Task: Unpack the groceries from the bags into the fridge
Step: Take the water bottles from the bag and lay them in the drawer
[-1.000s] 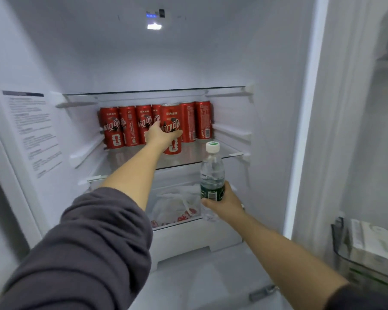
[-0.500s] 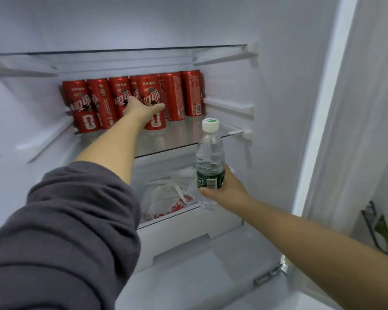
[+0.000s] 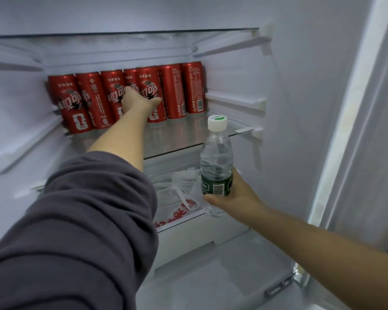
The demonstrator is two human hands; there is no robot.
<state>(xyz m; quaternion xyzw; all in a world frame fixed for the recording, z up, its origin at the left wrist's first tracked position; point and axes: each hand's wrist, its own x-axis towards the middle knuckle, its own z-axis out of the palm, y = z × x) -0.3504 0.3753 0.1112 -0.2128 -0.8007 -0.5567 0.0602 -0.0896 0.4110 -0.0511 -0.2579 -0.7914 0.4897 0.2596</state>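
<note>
Several red soda cans (image 3: 175, 90) stand in a row at the back of the fridge's glass shelf (image 3: 188, 137). My left hand (image 3: 137, 100) reaches deep into the fridge and grips one red can (image 3: 151, 86) in the middle of the row, fingers wrapped round its left side. My right hand (image 3: 231, 198) holds a clear water bottle (image 3: 216, 157) with a white cap and green label upright, in front of the shelf's right part and below its level.
A white plastic bag with red print (image 3: 179, 198) lies in the drawer under the glass shelf. Another glass shelf (image 3: 121, 33) sits above the cans. The fridge's right wall and door frame (image 3: 345, 130) are close by.
The view has come closer to the shelf. My left hand has pushed its can back into line with the row. The bottle in my right hand has stayed about where it was.
</note>
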